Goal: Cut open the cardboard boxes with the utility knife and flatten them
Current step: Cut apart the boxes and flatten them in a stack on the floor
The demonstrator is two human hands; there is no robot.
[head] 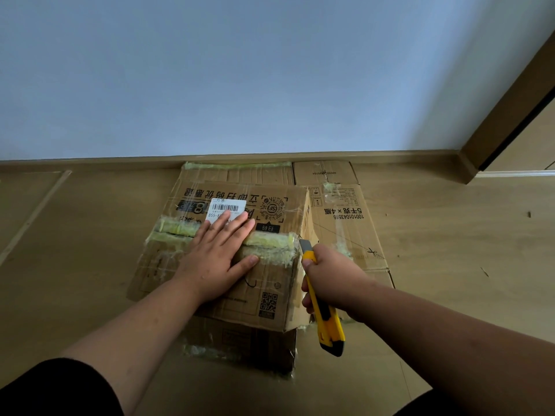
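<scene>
Left hand [220, 253] is pressing flat, fingers straight, on the box [228, 250] top across its taped seam. Right hand [330, 280] is gripping the knife [326, 313], blade at the box's right edge. Flattened cardboard [345, 211] is lying behind the box.

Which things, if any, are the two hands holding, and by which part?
The right hand grips the knife round the front of its yellow handle. The left hand holds nothing; it presses flat on the box.
</scene>
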